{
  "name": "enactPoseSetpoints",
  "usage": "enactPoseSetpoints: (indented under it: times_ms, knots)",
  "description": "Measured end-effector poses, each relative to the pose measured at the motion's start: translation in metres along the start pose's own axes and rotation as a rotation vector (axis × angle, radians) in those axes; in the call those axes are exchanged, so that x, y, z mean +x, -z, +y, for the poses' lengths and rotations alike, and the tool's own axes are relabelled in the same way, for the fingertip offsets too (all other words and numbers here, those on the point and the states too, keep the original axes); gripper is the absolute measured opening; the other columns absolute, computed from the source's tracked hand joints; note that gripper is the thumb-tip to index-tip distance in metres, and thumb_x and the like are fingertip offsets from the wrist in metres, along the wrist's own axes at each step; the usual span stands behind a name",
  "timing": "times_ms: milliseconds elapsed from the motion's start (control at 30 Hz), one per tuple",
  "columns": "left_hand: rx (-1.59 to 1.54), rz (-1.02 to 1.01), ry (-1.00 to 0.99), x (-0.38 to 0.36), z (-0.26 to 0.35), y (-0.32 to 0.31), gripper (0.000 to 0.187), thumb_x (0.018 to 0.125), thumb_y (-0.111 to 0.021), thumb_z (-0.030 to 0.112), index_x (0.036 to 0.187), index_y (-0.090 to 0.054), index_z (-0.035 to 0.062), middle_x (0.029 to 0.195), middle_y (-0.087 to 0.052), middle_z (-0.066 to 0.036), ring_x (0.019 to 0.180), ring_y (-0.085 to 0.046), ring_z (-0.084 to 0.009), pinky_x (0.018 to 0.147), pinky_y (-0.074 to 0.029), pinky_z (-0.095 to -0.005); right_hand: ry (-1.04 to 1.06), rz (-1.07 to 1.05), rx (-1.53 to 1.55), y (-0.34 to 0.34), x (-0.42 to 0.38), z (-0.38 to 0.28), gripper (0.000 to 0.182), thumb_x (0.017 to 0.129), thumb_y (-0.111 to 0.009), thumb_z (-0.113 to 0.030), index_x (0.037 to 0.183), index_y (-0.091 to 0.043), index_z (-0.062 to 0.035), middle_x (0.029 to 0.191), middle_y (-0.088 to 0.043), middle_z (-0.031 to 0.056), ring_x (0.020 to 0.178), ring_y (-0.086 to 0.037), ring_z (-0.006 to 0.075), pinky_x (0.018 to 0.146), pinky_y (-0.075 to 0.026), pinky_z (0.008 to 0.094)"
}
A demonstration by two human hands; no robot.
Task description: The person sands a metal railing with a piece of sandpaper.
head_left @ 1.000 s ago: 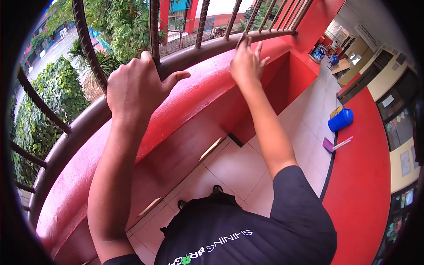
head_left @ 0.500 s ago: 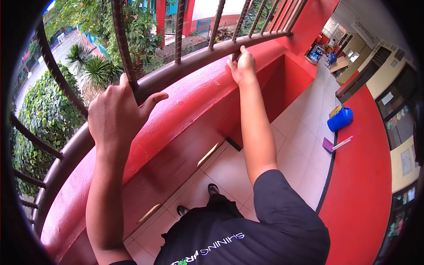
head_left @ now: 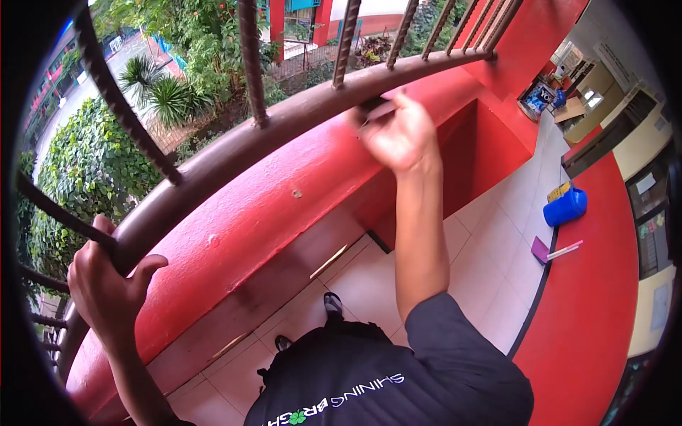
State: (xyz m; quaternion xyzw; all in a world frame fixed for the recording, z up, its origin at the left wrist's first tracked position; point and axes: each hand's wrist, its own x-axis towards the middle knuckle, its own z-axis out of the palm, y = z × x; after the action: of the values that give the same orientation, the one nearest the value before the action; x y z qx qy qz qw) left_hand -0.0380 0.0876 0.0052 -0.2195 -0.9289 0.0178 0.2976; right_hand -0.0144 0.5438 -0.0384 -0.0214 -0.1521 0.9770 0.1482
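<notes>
Greenery: leafy shrubs (head_left: 85, 160) beyond the bars (head_left: 251, 64), outward of the left grip
Left hand: (head_left: 106, 284) at the rail (head_left: 227, 147), fingers going over its outer side, thumb standing off inward; how tightly they close is hidden
Rail: running from the left grip toward the right one, bars rising from it
Red ledge: (head_left: 256, 206) just inward of the rail, between the grips
Right hand: (head_left: 403, 138) beside the rail, palm partly showing, fingers partly bent and blurred; a dark patch by the fingertips, whether held I cannot tell
Handling: I judge a steady left hold and an unhurried right hand following the rail's curve best, knuckles clear of the bar feet
Blue bin: (head_left: 565, 207) well right of the right grip, dustpan (head_left: 540, 250) near it
</notes>
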Motion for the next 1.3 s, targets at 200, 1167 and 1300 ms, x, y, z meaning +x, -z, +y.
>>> enactPoseSetpoints:
  times_ms: [200, 1167, 1300]
  knots:
    - [0.062, 0.064, -0.065, -0.015, -0.034, -0.022, 0.112, 0.067, -0.062, 0.089, 0.141, -0.057, 0.0053, 0.111, -0.069, -0.015, 0.102, -0.065, -0.0363, 0.093, -0.048, -0.0493, 0.302, 0.061, -0.146, -0.034, -0.037, 0.02, 0.031, 0.113, -0.039, -0.023, 0.121, -0.053, 0.0038, 0.121, -0.065, 0.0189, 0.11, -0.063, 0.0273, 0.098, -0.051, 0.0436]
    - [-0.121, 0.097, -0.191, 0.003, 0.0, 0.009, 0.087, 0.074, -0.062, 0.085, 0.099, -0.063, 0.0024, 0.076, -0.071, -0.016, 0.074, -0.075, -0.035, 0.065, -0.06, -0.046, 0.431, 0.149, -0.626, -0.023, -0.021, 0.014, 0.033, 0.097, -0.034, 0.011, 0.126, -0.046, 0.0198, 0.127, -0.057, 0.0299, 0.118, -0.063, 0.0412, 0.112, -0.051, 0.054]
    - [-0.12, 0.11, -0.18, 0.004, 0.0, 0.009, 0.086, 0.074, -0.062, 0.085, 0.099, -0.063, 0.0023, 0.076, -0.071, -0.016, 0.074, -0.075, -0.0346, 0.064, -0.06, -0.0454, 0.217, -0.054, -0.964, -0.061, -0.061, 0.077, 0.033, 0.097, -0.035, 0.013, 0.128, -0.044, 0.0216, 0.133, -0.052, 0.0321, 0.124, -0.06, 0.0425, 0.115, -0.05, 0.0506]
